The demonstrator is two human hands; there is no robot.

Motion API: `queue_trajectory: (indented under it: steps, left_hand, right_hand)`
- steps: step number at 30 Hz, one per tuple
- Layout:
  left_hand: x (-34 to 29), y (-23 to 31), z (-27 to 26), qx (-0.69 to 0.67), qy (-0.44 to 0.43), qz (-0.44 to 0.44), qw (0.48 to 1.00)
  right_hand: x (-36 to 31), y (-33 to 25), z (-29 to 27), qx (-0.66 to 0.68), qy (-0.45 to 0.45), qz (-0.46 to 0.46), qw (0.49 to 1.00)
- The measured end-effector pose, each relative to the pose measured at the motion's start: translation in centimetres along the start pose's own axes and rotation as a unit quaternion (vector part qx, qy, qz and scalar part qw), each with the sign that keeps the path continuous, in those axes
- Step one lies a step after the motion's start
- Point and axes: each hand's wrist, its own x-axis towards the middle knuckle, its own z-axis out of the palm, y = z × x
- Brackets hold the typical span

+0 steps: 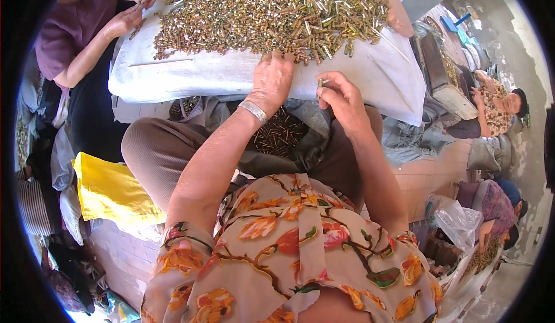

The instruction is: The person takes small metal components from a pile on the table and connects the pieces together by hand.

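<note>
A wide heap of small brass-coloured metal pieces [272, 16], many like short tubes, lies on a white-covered table [173, 83] in front of me. At the heap's near edge is my left hand [273, 80], its fingers curled under and largely hidden; I cannot make out what is in them. To its right, my right hand [344, 96] pinches a short brass-coloured tube [319, 83] between thumb and fingers, over the table's near edge. Below my hands, a dark cloth [315, 141] spread over my lap bears many small coppery pieces [280, 132].
Thin sticks [159, 63] lie on the cover. At the far left a co-worker's hands [130, 16] hold a small piece by the heap. A yellow cloth [113, 190] is left of my knee. Other people [500, 109] sit at the right among sacks.
</note>
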Motion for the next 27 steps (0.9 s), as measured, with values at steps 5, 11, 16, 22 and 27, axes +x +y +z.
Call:
queue_trajectory:
  steps: [5,11,16,22,27]
  left_hand:
    - [-1.5,0.1,-2.4,-0.238,0.000,-0.078,0.968]
    - [-7.0,1.5,-8.2,-0.719,-0.059,-0.258,0.643]
    - [-9.1,2.2,-10.3,-0.797,-0.010,-0.214,0.564]
    - [-10.0,3.1,-11.2,-0.785,0.018,-0.183,0.591]
    - [-10.3,3.4,-11.5,-0.765,0.034,-0.171,0.620]
  right_hand:
    - [-2.6,-0.8,0.9,0.109,0.060,-0.041,0.991]
    - [-5.4,-3.1,2.9,0.102,0.077,-0.093,0.987]
    - [-6.8,-3.9,4.7,0.155,0.062,-0.110,0.980]
    - [-7.7,-4.5,5.5,0.115,0.053,-0.152,0.980]
    - [-8.0,-4.8,5.9,0.119,0.054,-0.157,0.979]
